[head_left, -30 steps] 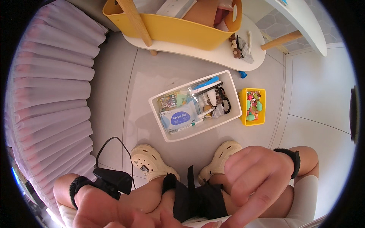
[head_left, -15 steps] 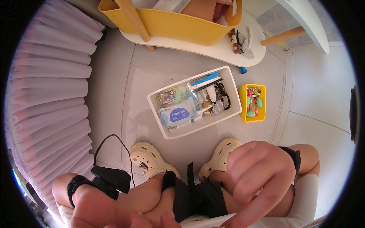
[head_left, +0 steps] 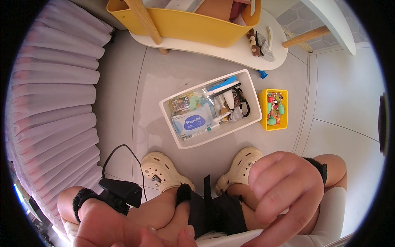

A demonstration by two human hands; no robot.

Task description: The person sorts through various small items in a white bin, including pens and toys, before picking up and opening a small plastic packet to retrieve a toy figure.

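Observation:
My right hand [head_left: 286, 191] is raised above my right thigh, its fingers curled in. A small pale bit shows beneath them, too hidden to name. At the lower left, my left hand [head_left: 117, 228] is bent inward over my lap and partly cut off by the lower edge. Two of its fingertips show, and whatever they hold is out of sight. A white curved edge [head_left: 232, 238] runs between the hands at the bottom, its kind unclear. Black fuzzy bands circle both wrists, and a black device [head_left: 121, 192] with a cable is by the left one.
On the floor ahead stands a white bin [head_left: 220, 142] with a tissue pack, pens, cards and hair ties. Right of it is a yellow basket [head_left: 273, 128] of small colourful pieces. A yellow tub [head_left: 193, 29] rests on a low white shelf [head_left: 189, 51]. Pleated curtain [head_left: 57, 103] hangs left.
My right hand has shifted slightly to the right. A fingertip of my left hand shows a little higher above the lower edge. The bin and basket remain in place.

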